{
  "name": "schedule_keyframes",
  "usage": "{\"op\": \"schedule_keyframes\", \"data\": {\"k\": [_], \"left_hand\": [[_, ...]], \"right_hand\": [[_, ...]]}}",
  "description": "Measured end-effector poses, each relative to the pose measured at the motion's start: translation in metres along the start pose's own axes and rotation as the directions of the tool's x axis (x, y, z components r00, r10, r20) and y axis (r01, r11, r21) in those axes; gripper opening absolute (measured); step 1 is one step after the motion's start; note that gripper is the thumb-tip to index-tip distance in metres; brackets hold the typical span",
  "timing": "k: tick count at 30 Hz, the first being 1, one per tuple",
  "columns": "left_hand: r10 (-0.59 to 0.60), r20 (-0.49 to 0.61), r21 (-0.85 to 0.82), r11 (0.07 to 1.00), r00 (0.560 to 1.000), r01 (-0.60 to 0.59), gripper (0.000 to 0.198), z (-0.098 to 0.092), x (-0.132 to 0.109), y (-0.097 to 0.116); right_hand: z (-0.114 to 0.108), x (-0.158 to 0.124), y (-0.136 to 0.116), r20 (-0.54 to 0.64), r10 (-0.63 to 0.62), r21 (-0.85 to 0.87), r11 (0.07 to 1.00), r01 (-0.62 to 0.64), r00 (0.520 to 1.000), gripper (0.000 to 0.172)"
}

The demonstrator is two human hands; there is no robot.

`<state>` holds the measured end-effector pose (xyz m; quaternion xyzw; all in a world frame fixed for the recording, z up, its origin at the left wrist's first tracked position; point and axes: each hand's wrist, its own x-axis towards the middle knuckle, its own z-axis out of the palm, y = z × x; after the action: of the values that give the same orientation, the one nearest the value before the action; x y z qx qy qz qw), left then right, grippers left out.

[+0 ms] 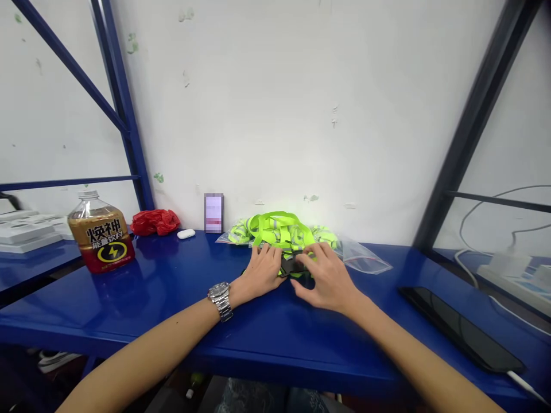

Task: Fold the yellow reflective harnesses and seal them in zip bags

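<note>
A bundle of neon-yellow reflective straps (282, 226) lies on the blue table against the wall, partly on clear plastic bags. At its front, between my hands, is a small black piece (289, 265) joined to the straps; its exact kind is not clear. My left hand (264, 267), with a metal watch (220, 299) on the wrist, has its fingers curled over the left side of the black piece and straps. My right hand (322, 275) is just right of the black piece, thumb and fingers apart, with fingertips close to it. What lies under the left fingers is hidden.
A clear plastic bag (365, 258) spreads right of the straps. A large drink bottle (102, 235), a red plastic bag (155, 222), a white case (186, 234) and an upright phone (214, 213) stand leftward. A black phone (460, 327) on a cable lies right.
</note>
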<state>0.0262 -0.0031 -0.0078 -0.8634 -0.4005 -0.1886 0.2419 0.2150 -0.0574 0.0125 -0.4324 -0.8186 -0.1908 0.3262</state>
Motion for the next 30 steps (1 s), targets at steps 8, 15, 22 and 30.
{"op": "schedule_keyframes", "data": {"k": [8,15,22,30], "left_hand": [[0.086,0.022,0.07,0.994,0.996,-0.087,0.034,-0.005,-0.001,0.001],[0.13,0.026,0.099,0.986,0.991,-0.132,0.033,-0.007,0.0,0.001],[0.156,0.022,0.131,0.979,0.987,-0.158,0.034,-0.008,0.0,0.001],[0.171,0.021,0.133,0.976,0.985,-0.172,0.033,-0.003,0.001,-0.007]], "right_hand": [[0.027,-0.004,0.01,0.113,-0.039,0.056,0.998,0.033,0.993,0.037],[0.024,-0.005,0.012,0.135,-0.02,0.233,0.972,-0.012,0.991,0.032],[0.026,-0.005,0.019,0.144,-0.076,0.325,0.945,0.026,0.987,0.029],[0.024,-0.008,0.029,0.174,-0.135,0.372,0.926,0.061,0.975,0.037]]}}
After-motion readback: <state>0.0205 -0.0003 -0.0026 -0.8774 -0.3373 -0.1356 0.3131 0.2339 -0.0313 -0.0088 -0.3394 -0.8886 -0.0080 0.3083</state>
